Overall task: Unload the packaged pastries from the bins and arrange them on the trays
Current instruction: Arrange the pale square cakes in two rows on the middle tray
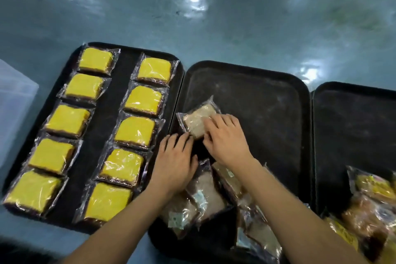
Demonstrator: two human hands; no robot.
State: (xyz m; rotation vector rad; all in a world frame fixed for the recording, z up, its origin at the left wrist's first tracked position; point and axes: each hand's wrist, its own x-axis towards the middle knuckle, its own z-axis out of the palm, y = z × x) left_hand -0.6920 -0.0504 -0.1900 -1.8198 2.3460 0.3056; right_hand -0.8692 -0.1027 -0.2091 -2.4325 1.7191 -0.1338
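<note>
Nearest the camera, on the lower part of the middle tray point(278, 100), lies a loose heap of brown packaged pastries point(205, 195), their wrappers overlapping at odd angles. A second jumble of yellow and brown packets point(372, 199) sits on the near end of the right tray point(353, 124).

Just beyond the heap, the person's left hand point(174, 161) rests palm-down near the middle tray's left rim, fingers spread and fairly straight, gripping nothing that can be seen. The right hand point(225, 137) lies over the lower corner of a single brown pastry packet point(198, 121), fingertips pressing on the wrapper; whether the thumb pinches its edge cannot be told, as it is hidden beneath the hand. That packet sits tilted at the tray's left side, apparently the first of a new row being set in place.

Further left, the left tray point(126, 66) holds ten yellow-topped pastries point(140, 100) in two tidy columns of five, with a bare strip between them.

Beyond the trays stretches a glossy blue-green floor point(214, 17), and a translucent bin point(15, 100) shows at the far left edge.

The likely trouble: the packet is skewed and close to the rim, so if it is left so, the rows that follow may crowd or run crooked. The slick film could slide under flat fingers. The heap occupies the very space the rows need, and either forearm crossing above it could nudge packets off the near edge.
</note>
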